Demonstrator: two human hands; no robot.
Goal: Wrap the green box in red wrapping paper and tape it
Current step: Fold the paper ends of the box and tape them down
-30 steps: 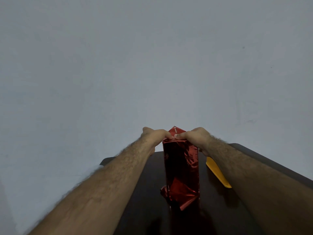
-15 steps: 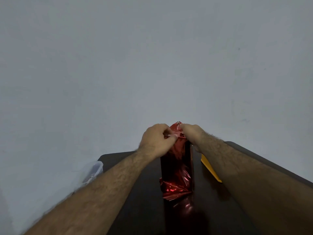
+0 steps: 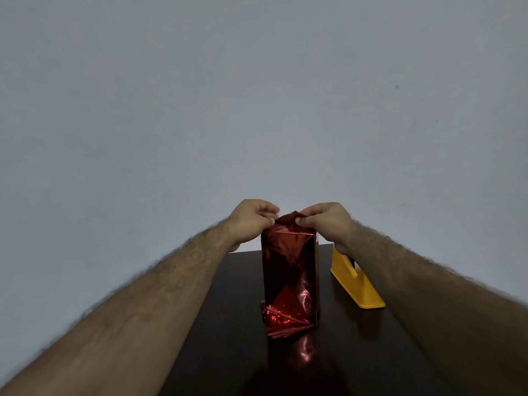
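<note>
A tall box stands upright on the dark table, fully covered in shiny red wrapping paper; no green shows. Loose paper is crumpled at its bottom end. My left hand pinches the paper at the top left edge of the box. From the other side, my right hand pinches the paper at the top right. The fingertips of both hands nearly meet over the bunched top flap.
A yellow tape dispenser lies on the table just right of the box, partly under my right wrist. A plain grey wall rises directly behind the table's far edge.
The box has turned slightly, showing a broader face. Both hands stay at the top flap, now a little further apart. The view shifted, so the clear container at left is out of frame.
</note>
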